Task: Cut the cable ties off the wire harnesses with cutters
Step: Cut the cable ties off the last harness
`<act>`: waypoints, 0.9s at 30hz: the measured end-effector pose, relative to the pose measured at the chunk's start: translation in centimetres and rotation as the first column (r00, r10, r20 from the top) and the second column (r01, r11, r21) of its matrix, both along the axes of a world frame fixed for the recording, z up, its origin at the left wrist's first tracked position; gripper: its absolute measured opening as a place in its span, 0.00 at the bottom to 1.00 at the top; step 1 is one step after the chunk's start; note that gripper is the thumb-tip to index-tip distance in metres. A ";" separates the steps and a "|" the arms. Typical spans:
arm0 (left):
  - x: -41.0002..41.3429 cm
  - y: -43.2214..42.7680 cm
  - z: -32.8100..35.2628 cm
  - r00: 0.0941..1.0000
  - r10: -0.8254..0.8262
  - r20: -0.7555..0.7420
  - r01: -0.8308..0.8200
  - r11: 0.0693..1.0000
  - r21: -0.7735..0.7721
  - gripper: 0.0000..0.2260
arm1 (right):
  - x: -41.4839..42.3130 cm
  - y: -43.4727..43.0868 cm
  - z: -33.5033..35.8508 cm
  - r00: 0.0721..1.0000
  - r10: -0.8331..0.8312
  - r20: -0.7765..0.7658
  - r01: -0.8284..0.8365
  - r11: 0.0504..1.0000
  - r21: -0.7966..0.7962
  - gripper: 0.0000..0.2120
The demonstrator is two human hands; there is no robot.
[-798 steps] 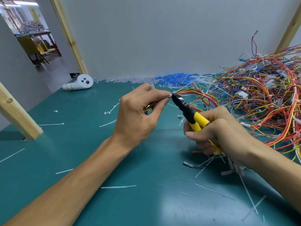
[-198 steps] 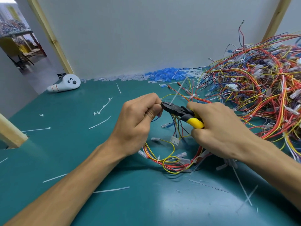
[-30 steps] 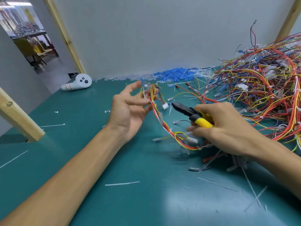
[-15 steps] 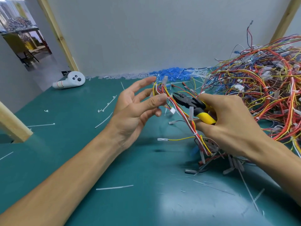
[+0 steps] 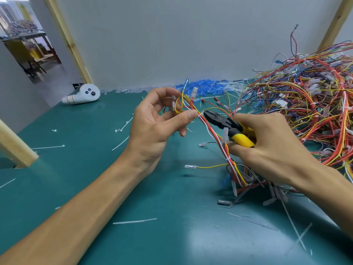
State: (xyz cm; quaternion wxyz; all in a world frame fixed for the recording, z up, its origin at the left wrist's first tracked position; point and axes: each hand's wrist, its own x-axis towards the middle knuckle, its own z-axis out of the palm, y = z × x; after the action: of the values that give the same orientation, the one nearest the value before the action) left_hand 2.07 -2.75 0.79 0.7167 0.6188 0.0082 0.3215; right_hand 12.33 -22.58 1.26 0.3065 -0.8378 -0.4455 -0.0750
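My left hand pinches the upper end of a wire harness of red, white and yellow wires, thumb against fingertips. The harness hangs down to the green table, its lower connectors under my right wrist. My right hand grips the yellow-handled cutters. Their black jaws point left and sit right beside a white cable tie on the bundle, next to my left thumb. Another white tie wraps the bundle lower down.
A big tangled pile of wire harnesses fills the right side. Cut white ties lie scattered over the table. Blue connectors line the back wall. A white handheld controller lies far left, with a wooden post near it.
My left hand has closed from spread fingers to a pinch on the harness top. The cutters' jaws have come up against the tie beside my thumb.
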 end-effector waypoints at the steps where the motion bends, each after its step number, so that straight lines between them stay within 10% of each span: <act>1: 0.0 0.0 0.0 1.000 0.006 0.000 -0.006 1.000 0.007 0.19 | 0.0 0.0 0.0 1.000 0.005 -0.001 -0.005 1.000 0.009 0.19; 27: -0.1 -0.3 -0.1 0.997 -0.010 0.074 0.009 1.000 0.006 0.15 | 0.0 0.0 -0.3 0.961 0.066 -0.267 -0.079 0.996 -0.038 0.18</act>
State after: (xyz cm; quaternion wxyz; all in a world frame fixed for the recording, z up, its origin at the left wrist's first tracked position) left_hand 2.02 -3.07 0.66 0.7163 0.6086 -0.0221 0.3407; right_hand 12.31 -22.54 0.97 0.3455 -0.8307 -0.4325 0.0600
